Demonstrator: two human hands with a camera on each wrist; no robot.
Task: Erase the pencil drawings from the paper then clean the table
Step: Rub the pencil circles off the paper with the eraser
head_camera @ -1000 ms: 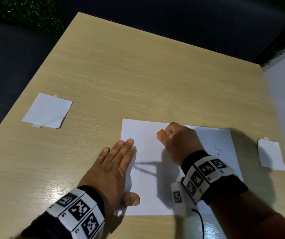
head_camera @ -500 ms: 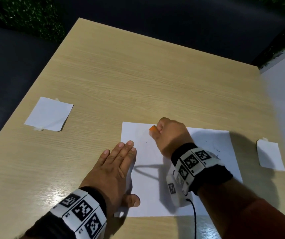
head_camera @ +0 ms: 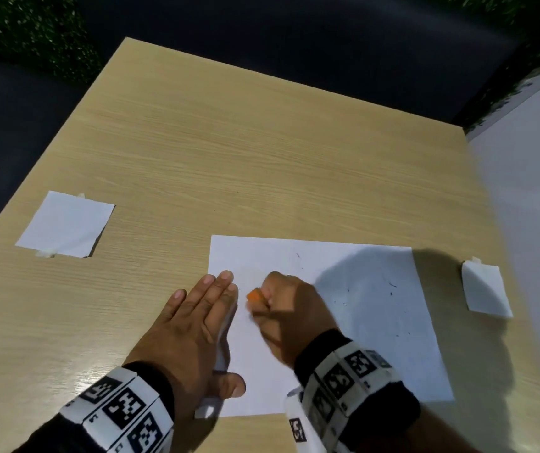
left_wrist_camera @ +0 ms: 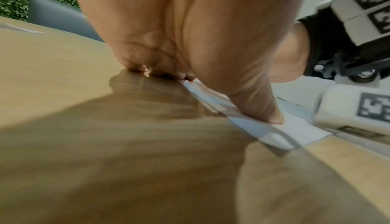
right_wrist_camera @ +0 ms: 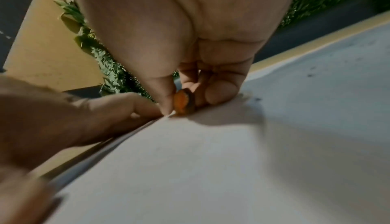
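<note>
While right fingers [right_wrist_camera: 166, 94] pinch the eraser [head_camera: 254, 295], flat left fingers [head_camera: 216, 289] pin the paper [head_camera: 376, 322] between two slips [head_camera: 66, 223].

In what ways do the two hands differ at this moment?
The left hand lies flat with straight fingers, pressing the large white paper sheet's left edge; the right hand is curled, pinching a small orange eraser. The left holds nothing. Both rest on the sheet and wear marker wristbands.

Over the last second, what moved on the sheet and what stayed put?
The right hand, pinching the orange eraser, slid left and toward the person across the paper, ending beside the left hand. The left hand stayed flat on the paper's left edge; both small paper squares stayed put.
</note>
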